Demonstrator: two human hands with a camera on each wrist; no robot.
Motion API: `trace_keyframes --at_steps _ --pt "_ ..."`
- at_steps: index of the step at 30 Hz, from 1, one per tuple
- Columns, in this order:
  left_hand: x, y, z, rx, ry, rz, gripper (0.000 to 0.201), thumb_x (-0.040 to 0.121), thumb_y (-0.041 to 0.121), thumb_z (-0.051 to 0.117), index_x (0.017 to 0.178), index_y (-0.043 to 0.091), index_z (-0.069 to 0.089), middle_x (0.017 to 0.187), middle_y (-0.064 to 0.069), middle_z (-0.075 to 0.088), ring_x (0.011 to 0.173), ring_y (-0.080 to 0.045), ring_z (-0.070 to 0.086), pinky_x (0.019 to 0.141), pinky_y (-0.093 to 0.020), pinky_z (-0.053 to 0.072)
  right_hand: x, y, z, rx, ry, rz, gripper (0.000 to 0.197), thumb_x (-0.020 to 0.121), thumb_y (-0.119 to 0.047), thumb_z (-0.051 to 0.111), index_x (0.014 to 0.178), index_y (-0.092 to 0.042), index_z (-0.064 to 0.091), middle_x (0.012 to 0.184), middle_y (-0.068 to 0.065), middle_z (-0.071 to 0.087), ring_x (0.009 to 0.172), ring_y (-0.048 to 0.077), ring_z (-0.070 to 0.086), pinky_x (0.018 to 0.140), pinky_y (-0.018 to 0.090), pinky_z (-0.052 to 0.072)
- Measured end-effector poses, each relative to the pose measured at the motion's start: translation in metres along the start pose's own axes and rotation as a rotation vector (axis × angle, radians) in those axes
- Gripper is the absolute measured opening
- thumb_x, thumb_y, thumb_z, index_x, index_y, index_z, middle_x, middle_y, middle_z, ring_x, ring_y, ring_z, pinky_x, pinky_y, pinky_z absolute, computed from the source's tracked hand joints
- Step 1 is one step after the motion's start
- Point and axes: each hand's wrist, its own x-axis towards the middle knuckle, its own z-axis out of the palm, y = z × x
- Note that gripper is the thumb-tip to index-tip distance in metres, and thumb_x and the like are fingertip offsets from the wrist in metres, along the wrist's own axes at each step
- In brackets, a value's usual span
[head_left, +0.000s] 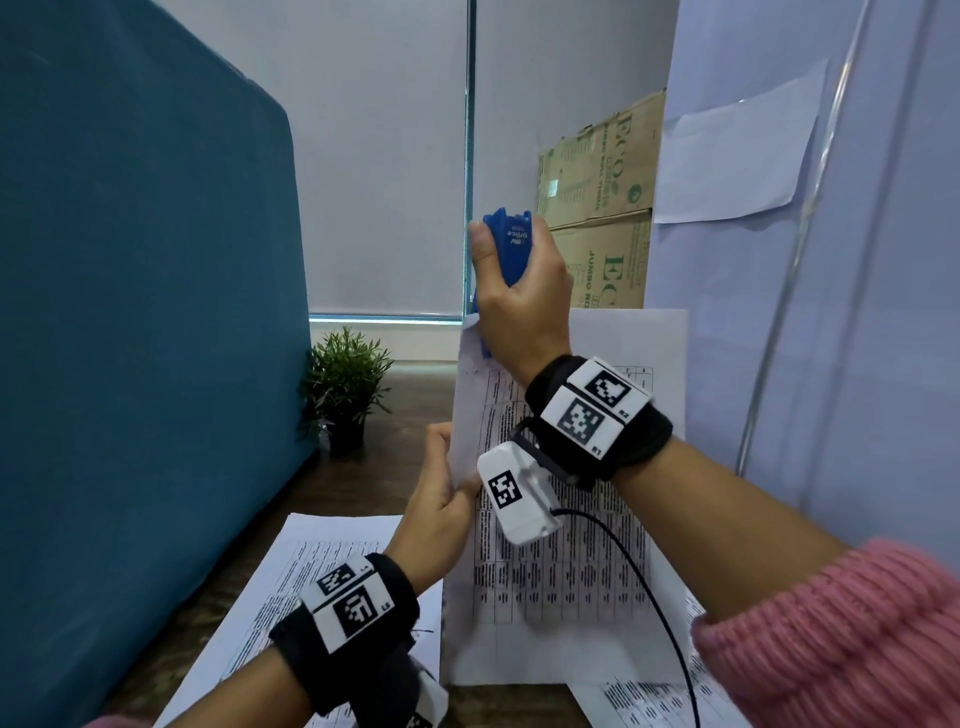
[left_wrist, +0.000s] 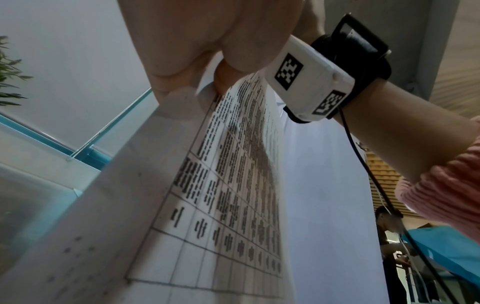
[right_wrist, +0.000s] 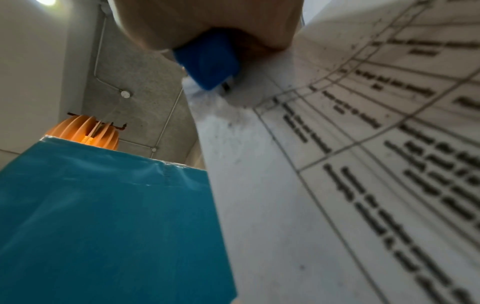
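I hold a printed sheet with a table (head_left: 571, 519) upright in front of me. My left hand (head_left: 441, 499) pinches its left edge about halfway up; the left wrist view shows the fingers (left_wrist: 187, 61) curled on the sheet (left_wrist: 221, 185). My right hand (head_left: 514, 296) grips a blue stapler (head_left: 511, 244) and its lower end sits on the sheet's top left corner. From the right wrist view, the stapler's blue tip (right_wrist: 207, 61) meets the paper corner (right_wrist: 213, 96), which looks crumpled and punctured.
More printed sheets (head_left: 291, 587) lie on the dark wooden table (head_left: 363, 483). A teal partition (head_left: 140, 312) stands at the left, a small potted plant (head_left: 345, 384) beside it. Cardboard boxes (head_left: 602, 208) stand behind, a pale wall (head_left: 857, 260) at the right.
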Motion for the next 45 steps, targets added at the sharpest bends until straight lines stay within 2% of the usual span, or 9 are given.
trace_keyframes --at_steps 7,13,17,23,27,32,38,41,45 --pt "0.006 -0.002 0.001 -0.030 0.007 -0.043 0.038 0.094 -0.008 0.038 0.107 0.027 0.037 0.114 0.001 0.058 0.104 -0.006 0.059 0.083 -0.020 0.050 0.018 -0.003 -0.030 0.157 0.136 0.188 0.010 0.097 -0.023 0.048 0.100 -0.015 0.042 0.077 -0.012 0.050 0.058 -0.013 0.052 0.059 0.007 0.041" --pt "0.006 -0.006 -0.001 -0.038 0.018 -0.071 0.039 0.095 -0.006 0.040 0.108 0.030 0.038 0.119 -0.003 0.057 0.112 -0.017 0.057 0.090 -0.027 0.049 0.033 0.008 -0.087 0.184 0.305 0.332 0.028 0.073 -0.033 0.042 0.096 -0.018 0.036 0.081 -0.010 0.046 0.071 0.004 0.049 0.068 0.022 0.041" --pt "0.004 -0.005 -0.001 -0.041 0.026 -0.087 0.038 0.095 -0.005 0.039 0.105 0.031 0.038 0.117 0.000 0.057 0.112 -0.018 0.056 0.092 -0.031 0.049 0.018 0.026 -0.133 0.015 0.298 0.326 0.009 0.095 -0.018 0.042 0.097 -0.016 0.033 0.080 -0.011 0.042 0.065 -0.005 0.048 0.061 0.009 0.039" --pt "0.003 -0.005 0.002 -0.092 0.036 -0.088 0.039 0.095 -0.004 0.040 0.107 0.033 0.038 0.116 0.004 0.058 0.110 -0.014 0.057 0.093 -0.033 0.048 -0.030 0.077 -0.201 -0.509 -0.159 0.639 0.033 0.088 -0.037 0.058 0.105 -0.014 0.041 0.096 0.004 0.052 0.089 0.022 0.052 0.080 0.035 0.046" --pt "0.002 -0.003 0.006 -0.142 0.026 -0.108 0.036 0.096 -0.002 0.038 0.109 0.031 0.038 0.111 0.011 0.059 0.103 -0.005 0.060 0.083 -0.025 0.050 -0.077 0.100 -0.229 -0.946 -0.732 0.821 0.040 0.084 -0.046 0.064 0.100 -0.016 0.043 0.096 0.003 0.052 0.087 0.020 0.050 0.067 0.026 0.037" --pt "0.001 -0.002 0.008 -0.147 0.028 -0.108 0.036 0.095 -0.003 0.038 0.111 0.030 0.038 0.110 0.011 0.059 0.100 -0.003 0.061 0.081 -0.023 0.050 -0.117 0.123 -0.240 -1.264 -1.221 0.857 0.061 0.074 -0.060 0.067 0.105 -0.008 0.055 0.108 0.007 0.061 0.090 0.021 0.053 0.077 0.030 0.042" --pt "0.001 -0.009 0.005 -0.091 0.053 -0.088 0.036 0.095 -0.002 0.041 0.111 0.031 0.039 0.110 0.011 0.060 0.098 -0.001 0.062 0.082 -0.023 0.051 -0.130 0.132 -0.240 -1.300 -1.332 0.877 0.074 0.066 -0.071 0.064 0.105 -0.009 0.060 0.094 0.005 0.063 0.080 0.018 0.054 0.072 0.028 0.042" --pt "0.001 -0.009 0.004 -0.083 0.065 -0.084 0.035 0.095 -0.003 0.041 0.114 0.027 0.037 0.113 0.010 0.059 0.102 -0.003 0.060 0.086 -0.024 0.047 -0.126 0.128 -0.238 -1.313 -1.321 0.877 0.069 0.082 -0.067 0.050 0.117 -0.007 0.055 0.116 0.010 0.062 0.093 0.022 0.056 0.079 0.029 0.041" --pt "0.006 0.002 -0.006 -0.078 0.080 -0.067 0.036 0.095 -0.002 0.042 0.107 0.032 0.039 0.112 0.011 0.059 0.099 0.000 0.061 0.082 -0.021 0.050 -0.105 0.110 -0.227 -0.899 -0.914 0.859 0.072 0.090 -0.067 0.019 0.129 -0.013 0.047 0.127 0.008 0.056 0.112 0.023 0.052 0.095 0.035 0.038"
